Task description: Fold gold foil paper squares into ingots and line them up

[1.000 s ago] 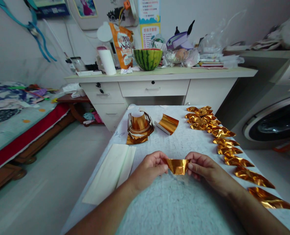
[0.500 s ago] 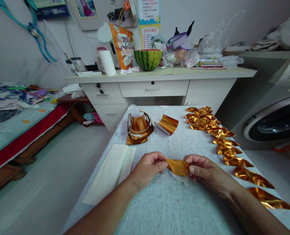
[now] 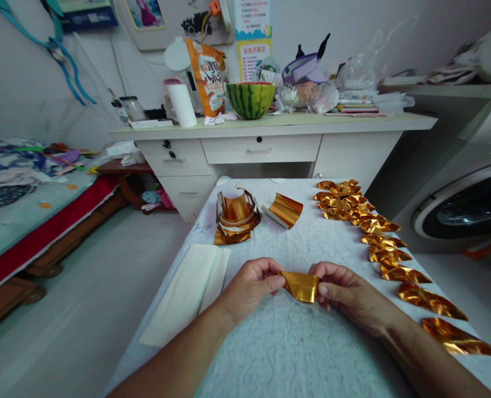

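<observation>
Between my two hands, above the cloth-covered table, is a folded piece of gold foil paper. My left hand pinches its narrow left end between thumb and fingers. On the other side, my right hand grips its wider right end, thumb in front. Beyond the hands stands a curled stack of gold foil sheets, with a single curved foil sheet lying to its right. Several folded gold foil pieces with pointed ends lie in a line along the table's right side.
Folded pale paper lies by my left forearm. A white desk stands past the table, holding a half watermelon and an orange pouch. A washing machine is on the right, a bed on the left.
The foil piece has tilted slightly, its right end now a little lower and catching more light. Both hands keep their pinch and have barely moved.
</observation>
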`<state>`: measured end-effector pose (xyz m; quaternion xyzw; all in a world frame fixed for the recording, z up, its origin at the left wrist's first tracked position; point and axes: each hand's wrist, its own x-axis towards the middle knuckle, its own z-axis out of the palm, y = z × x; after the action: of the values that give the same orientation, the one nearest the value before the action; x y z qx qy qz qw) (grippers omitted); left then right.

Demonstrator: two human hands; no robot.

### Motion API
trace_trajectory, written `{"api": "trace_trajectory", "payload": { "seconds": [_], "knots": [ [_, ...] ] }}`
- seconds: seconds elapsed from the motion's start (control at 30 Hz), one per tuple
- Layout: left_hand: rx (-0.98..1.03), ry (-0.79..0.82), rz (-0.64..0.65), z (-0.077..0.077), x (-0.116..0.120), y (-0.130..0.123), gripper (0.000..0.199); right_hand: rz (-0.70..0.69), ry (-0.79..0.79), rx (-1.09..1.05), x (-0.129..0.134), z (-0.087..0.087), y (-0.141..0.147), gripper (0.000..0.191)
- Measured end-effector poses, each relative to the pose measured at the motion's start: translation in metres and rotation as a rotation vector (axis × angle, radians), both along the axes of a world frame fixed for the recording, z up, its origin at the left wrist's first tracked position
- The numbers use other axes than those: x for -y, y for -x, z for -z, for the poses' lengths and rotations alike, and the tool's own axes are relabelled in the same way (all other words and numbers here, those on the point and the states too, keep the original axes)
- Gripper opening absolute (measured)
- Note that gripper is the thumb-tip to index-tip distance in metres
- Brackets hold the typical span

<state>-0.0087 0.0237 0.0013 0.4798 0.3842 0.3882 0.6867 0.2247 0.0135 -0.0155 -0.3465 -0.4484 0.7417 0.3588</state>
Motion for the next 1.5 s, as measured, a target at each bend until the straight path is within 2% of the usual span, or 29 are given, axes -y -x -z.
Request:
{"api": "trace_trajectory", "payload": {
  "seconds": [0.17, 0.4, 0.63, 0.97, 1.3, 1.5],
  "knots": [
    [0.007, -0.010, -0.040, -0.0007, 0.0000, -0.0002, 0.029, -0.005, -0.035, -0.002, 0.0005, -0.0021, 0.0025, 0.018],
    [0.011, 0.053, 0.033, 0.0053, -0.0021, 0.0013, 0.035, 0.032, -0.037, -0.004, 0.0015, 0.0006, 0.0017, 0.018],
    [-0.031, -0.013, -0.068, 0.0038, -0.0001, -0.0025, 0.026, 0.055, -0.061, 0.042, 0.0023, -0.0017, 0.0042, 0.019],
    [0.005, 0.071, -0.043, 0.0033, -0.0009, -0.0032, 0.037, 0.036, -0.079, 0.104, -0.0004, -0.0061, 0.0073, 0.024],
    [-0.009, -0.001, -0.015, 0.0060, -0.0021, -0.0021, 0.027, 0.071, -0.162, 0.194, -0.0005, -0.0045, 0.0086, 0.026],
    [-0.034, -0.144, -0.040, 0.0028, 0.0002, 0.0002, 0.013, 0.094, -0.213, 0.240, 0.0002, -0.0092, 0.0091, 0.028]
  ]
}}
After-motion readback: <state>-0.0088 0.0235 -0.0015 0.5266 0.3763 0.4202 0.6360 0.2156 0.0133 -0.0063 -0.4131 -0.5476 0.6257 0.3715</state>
